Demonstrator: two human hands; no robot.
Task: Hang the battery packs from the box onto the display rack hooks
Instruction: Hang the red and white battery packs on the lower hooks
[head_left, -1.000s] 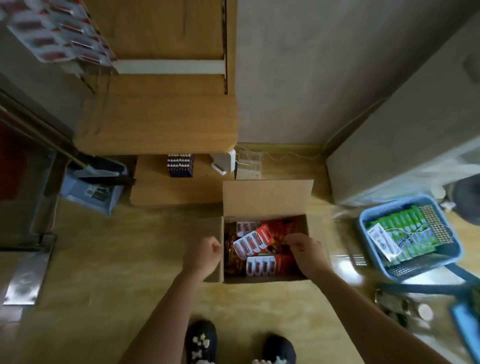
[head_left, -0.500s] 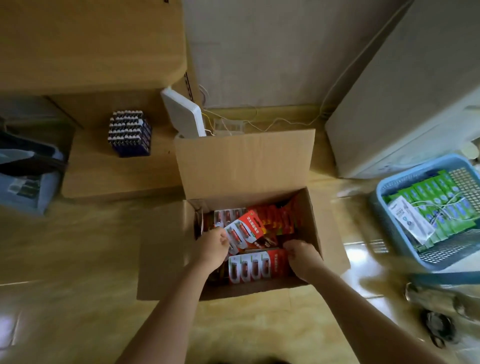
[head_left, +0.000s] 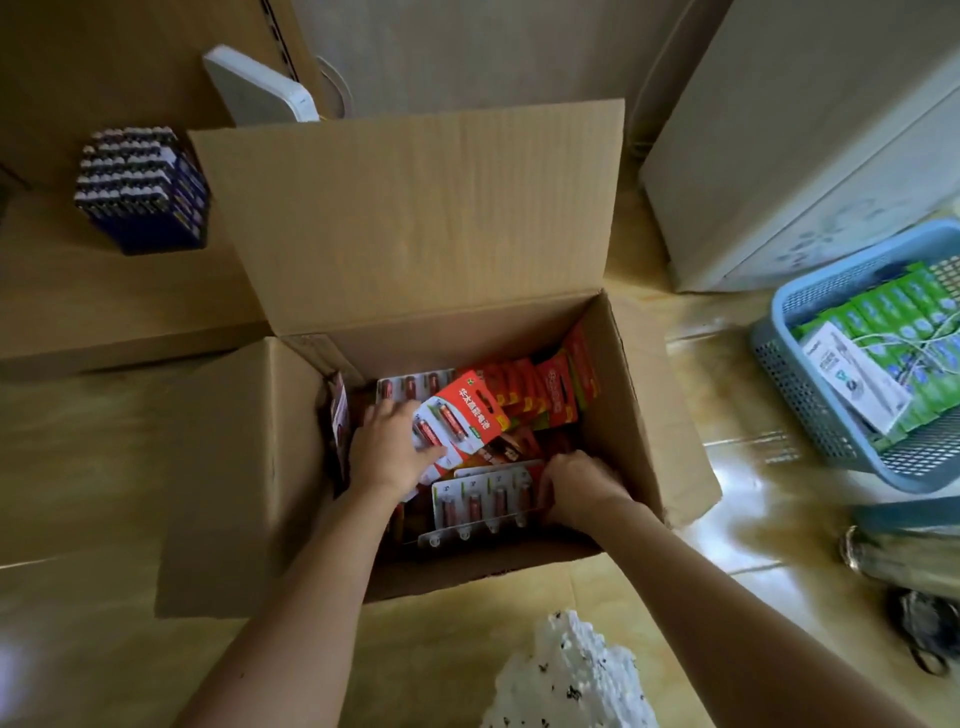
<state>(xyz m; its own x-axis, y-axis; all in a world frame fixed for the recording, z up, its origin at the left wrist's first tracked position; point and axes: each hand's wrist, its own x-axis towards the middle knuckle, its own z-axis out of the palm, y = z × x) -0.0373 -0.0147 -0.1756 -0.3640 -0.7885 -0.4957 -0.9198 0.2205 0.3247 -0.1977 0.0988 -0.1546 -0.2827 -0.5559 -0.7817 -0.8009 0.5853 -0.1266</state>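
Head view: the open cardboard box (head_left: 649, 415) sits on the floor, and both hands are down inside it among the battery packs. The left hand (head_left: 387, 447) holds a red-topped pack (head_left: 460, 415), thumb laid across its face and fingers apparently tucked under its edge. The right hand (head_left: 576, 488) has its fingers curled over the right end of a white strip of packs (head_left: 483, 501), gripping it.

To do this well, I judge each pick should come up by its card edge, hanger holes kept uppermost and free of the pile, so it slides straight onto a hook. The rack is not in view.

Counted: one box, two hands, two batteries showing in the red-topped pack, four in the strip. The loose red packs behind are too jumbled to count. One blue basket (head_left: 789, 374) of green packs stands to the right.
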